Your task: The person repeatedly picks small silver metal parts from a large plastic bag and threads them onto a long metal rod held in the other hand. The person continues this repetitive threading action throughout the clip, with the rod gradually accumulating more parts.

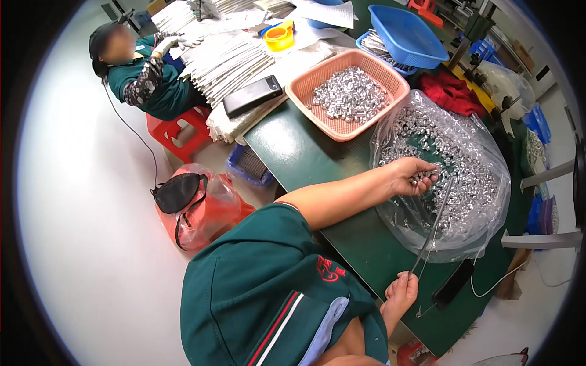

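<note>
We see the left hand (415, 175) out over the clear plastic bag (482, 238), its grip cupped around a small clutch of the silvery metal pieces (464, 177) that fill that bag. The right hand (401, 291) sits low near the front edge of the green surface (305, 152), its grip pinched narrow on the lower end of a thin metal rod (434, 226); the rod slants up from there toward the left hand and crosses the bag's near rim.

The bag spreads over most of the surface's right part, its far side close to a red cloth (450, 91). Just behind it to the left stands a pink basket (305, 85) with more of the same pieces, and a blue basket (406, 33) lies beyond that. A black phone (453, 283) with a white cable lies beside the bag's near edge, just right of the right hand.

Open room lies on the bare green strip between the pink basket, the bag and the surface's left edge, under our left forearm. Beyond that edge a red bag (207, 210) rests on the pale floor (85, 213). Farther off, another person (149, 79) sits on a red stool (177, 131) beside stacks of white strips (229, 61) and a dark phone (251, 96).
</note>
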Action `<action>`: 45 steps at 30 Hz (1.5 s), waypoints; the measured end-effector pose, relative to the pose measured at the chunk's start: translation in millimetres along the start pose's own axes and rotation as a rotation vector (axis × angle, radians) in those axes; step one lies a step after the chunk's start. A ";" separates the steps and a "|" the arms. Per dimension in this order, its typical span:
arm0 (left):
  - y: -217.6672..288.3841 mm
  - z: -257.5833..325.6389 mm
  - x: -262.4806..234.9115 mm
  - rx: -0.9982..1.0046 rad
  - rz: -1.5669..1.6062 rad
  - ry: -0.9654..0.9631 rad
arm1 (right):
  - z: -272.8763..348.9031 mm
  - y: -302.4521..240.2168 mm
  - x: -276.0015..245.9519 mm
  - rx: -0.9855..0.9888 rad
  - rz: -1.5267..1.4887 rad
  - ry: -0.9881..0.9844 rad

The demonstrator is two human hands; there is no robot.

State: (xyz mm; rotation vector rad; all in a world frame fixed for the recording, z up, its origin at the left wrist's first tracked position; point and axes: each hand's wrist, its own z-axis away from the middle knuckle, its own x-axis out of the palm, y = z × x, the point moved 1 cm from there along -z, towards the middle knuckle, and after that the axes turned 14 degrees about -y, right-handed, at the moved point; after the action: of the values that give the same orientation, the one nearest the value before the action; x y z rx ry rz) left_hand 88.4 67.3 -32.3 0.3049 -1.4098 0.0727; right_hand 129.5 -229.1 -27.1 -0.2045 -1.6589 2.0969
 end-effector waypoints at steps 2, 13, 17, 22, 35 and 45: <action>-2.5 -0.5 -6.0 0.021 0.009 -0.022 | -0.8 -1.5 0.9 0.035 0.030 0.010; 0.3 4.5 -9.5 0.062 0.094 -0.059 | -3.8 -8.1 14.6 0.093 0.069 0.054; 3.2 2.0 -13.8 0.097 0.102 -0.043 | -2.8 -5.7 16.4 0.089 0.099 0.062; -0.5 3.3 -9.9 0.049 0.098 -0.111 | -1.1 -4.2 19.5 0.070 0.098 0.074; 1.5 15.2 3.1 0.156 0.075 -0.067 | -3.1 1.8 6.1 0.074 0.065 -0.010; 1.3 12.6 -1.1 0.314 -0.174 -0.067 | -3.3 -1.3 5.5 0.119 0.074 0.007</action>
State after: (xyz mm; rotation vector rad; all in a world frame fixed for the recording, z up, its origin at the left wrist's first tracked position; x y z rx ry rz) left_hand 75.9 65.5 -31.5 0.6942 -1.4315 0.1428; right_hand 126.3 -223.6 -25.9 -0.2389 -1.5384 2.2388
